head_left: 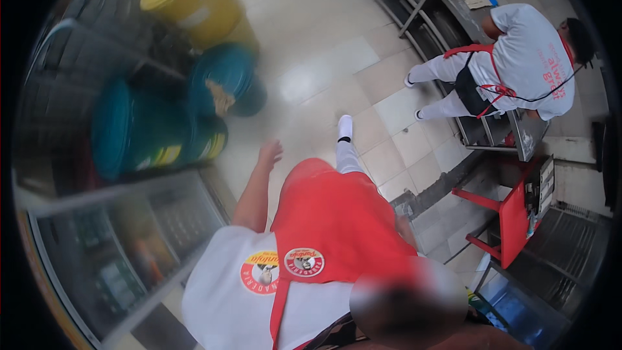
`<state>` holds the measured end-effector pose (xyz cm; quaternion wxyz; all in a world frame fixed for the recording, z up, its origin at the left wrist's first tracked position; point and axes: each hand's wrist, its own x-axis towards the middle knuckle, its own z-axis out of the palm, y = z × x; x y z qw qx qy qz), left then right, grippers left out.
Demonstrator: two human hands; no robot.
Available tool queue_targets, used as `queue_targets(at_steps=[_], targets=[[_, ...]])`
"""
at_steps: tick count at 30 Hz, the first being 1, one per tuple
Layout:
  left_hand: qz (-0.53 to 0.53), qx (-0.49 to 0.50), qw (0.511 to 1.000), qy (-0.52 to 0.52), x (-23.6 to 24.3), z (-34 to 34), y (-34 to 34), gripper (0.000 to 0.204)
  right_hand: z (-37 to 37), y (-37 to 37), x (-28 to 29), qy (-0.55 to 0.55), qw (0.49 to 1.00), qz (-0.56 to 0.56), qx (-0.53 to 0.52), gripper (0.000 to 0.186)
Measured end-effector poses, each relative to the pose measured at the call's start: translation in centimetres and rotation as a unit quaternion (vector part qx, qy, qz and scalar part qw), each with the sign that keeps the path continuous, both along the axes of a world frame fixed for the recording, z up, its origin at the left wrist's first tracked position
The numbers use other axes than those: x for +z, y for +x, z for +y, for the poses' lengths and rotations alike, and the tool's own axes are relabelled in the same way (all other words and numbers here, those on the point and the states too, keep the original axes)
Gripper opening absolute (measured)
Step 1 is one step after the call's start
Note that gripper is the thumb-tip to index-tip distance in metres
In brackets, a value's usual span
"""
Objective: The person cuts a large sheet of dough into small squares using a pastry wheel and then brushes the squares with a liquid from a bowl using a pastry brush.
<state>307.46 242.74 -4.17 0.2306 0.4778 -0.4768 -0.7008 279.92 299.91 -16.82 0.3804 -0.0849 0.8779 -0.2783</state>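
Note:
My left hand point(271, 153) hangs out at my side above the tiled floor, fingers loosely stretched and holding nothing. The lidded teal bucket point(223, 71) with a crumpled tan cloth or bag point(220, 98) on it is the thing nearest to that hand, with a gap between. A red apron point(330, 214) over a white shirt covers my front. On the other side, only a strip of my right forearm or hand point(406, 228) shows past the apron's edge; its fingers are hidden. One white shoe point(345, 128) of mine is forward on the floor.
A yellow tub point(194, 0) and another teal bucket point(116, 129) stand at left, by a glass-fronted cabinet point(129, 240). At right, a co-worker point(518, 65) leans over a metal worktable point(447, 6) with shelves. Nearer stands a red chair-like frame point(512, 220). Pale tiles point(382, 97) run between.

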Motion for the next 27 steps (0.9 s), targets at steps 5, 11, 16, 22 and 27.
queue_targets(at_steps=[5, 11, 16, 22, 27], targets=[[-0.134, 0.007, 0.990, -0.035, -9.4, 8.5, 8.2, 0.051, -1.7, -16.6, -1.6, -0.083, 0.930, 0.351, 0.075, 0.045], [-0.071, 0.089, 0.993, 0.003, -7.2, 6.7, 7.4, 0.042, -29.1, -29.2, 23.3, -0.032, 0.865, 0.417, 0.278, 0.062], [-0.079, 0.135, 0.984, 0.087, -7.5, 11.2, 5.2, 0.036, -42.4, -24.3, 38.4, -0.244, 0.865, 0.337, 0.282, 0.056], [-0.091, 0.089, 0.986, 0.106, -2.0, -3.4, -4.7, 0.031, -52.5, -32.3, 45.3, -0.130, 0.883, 0.327, 0.310, 0.056], [-0.066, 0.045, 0.997, 0.024, 6.1, -24.3, -16.8, 0.028, -46.5, -41.9, 37.6, 0.030, 0.879, 0.374, 0.293, 0.054]])
